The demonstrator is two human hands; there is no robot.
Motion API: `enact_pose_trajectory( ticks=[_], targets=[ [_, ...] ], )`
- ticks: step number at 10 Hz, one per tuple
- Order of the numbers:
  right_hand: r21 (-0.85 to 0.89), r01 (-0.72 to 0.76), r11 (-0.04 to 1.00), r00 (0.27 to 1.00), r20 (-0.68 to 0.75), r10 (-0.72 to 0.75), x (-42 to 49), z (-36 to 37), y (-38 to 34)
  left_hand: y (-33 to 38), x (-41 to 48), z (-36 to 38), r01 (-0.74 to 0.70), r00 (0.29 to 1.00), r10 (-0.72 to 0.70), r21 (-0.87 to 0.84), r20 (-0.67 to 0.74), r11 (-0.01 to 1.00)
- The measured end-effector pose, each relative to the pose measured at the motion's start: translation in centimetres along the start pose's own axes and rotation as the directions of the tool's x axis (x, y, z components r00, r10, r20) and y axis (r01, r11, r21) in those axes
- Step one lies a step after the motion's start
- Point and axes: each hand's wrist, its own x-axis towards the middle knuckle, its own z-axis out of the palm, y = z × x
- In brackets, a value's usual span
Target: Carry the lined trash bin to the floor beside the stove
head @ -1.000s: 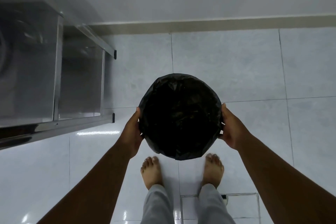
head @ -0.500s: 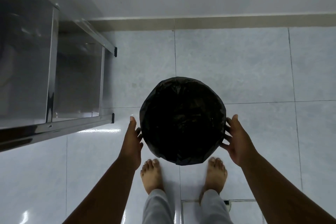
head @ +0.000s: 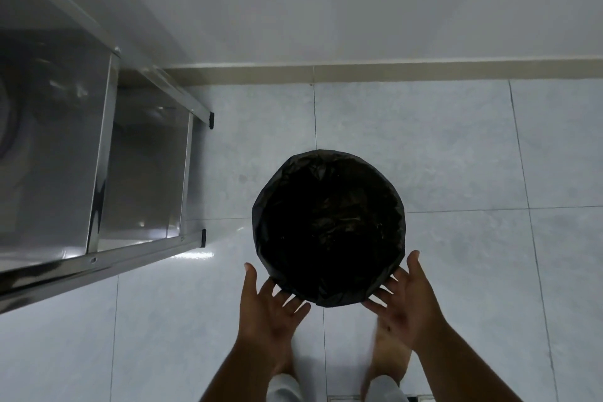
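The round trash bin (head: 329,225), lined with a black plastic bag, stands on the pale tiled floor, seen from above. My left hand (head: 269,310) is open, palm up, just below the bin's near left rim and apart from it. My right hand (head: 403,300) is open too, palm up, at the near right rim with fingers spread. Neither hand holds anything. The bin sits to the right of a stainless steel unit (head: 98,173).
The steel unit has black-capped legs (head: 203,237) on the floor at left. A white wall with a beige skirting (head: 391,73) runs behind the bin. My bare feet (head: 388,356) are below my hands. Open tiled floor lies to the right.
Both hands let go of the bin, now resting on the floor, and drew back toward me with palms turned up. The view has pulled back.
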Motion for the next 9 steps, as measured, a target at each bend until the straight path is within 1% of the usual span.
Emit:
enact_pose_trajectory(
  ticks=[1, 2, 3, 5, 6, 7, 8, 9],
  targets=[
    [0.017, 0.032, 0.999, 0.999, 0.034, -0.033, 1.4, 1.9, -2.7, 2.4, 1.6, 1.8, -0.014, 0.999, 0.013, 0.014, 0.044, 1.0],
    [-0.025, 0.092, 0.995, 0.994, 0.058, -0.09, 2.8, 4.2, -5.8, 5.1, 2.9, 4.3, -0.056, 0.994, 0.05, 0.064, 0.093, 0.996],
    [-0.055, 0.135, 0.989, 0.989, 0.071, -0.131, 4.5, 6.1, -8.8, 7.6, 4.2, 6.8, -0.087, 0.988, 0.075, 0.079, 0.138, 0.993],
    [-0.099, 0.196, 0.976, 0.977, 0.104, -0.186, 6.8, 10.1, -13.9, 12.2, 6.5, 11.5, -0.147, 0.965, 0.117, 0.112, 0.234, 0.983],
    [-0.136, 0.236, 0.962, 0.968, 0.124, -0.22, 7.3, 11.9, -15.9, 14.1, 7.0, 13.2, -0.188, 0.956, 0.144, 0.156, 0.256, 0.97],
    [-0.156, 0.26, 0.953, 0.961, 0.138, -0.239, 7.7, 12.8, -17.3, 14.9, 7.5, 14.0, -0.217, 0.947, 0.17, 0.154, 0.273, 0.964],
    [-0.17, 0.272, 0.947, 0.958, 0.139, -0.25, 7.4, 13.4, -17.7, 15.0, 7.4, 14.0, -0.233, 0.94, 0.188, 0.135, 0.284, 0.963],
    [-0.156, 0.252, 0.955, 0.964, 0.126, -0.234, 7.2, 13.2, -17.3, 14.3, 7.2, 13.4, -0.222, 0.947, 0.193, 0.089, 0.258, 0.971]
  ],
)
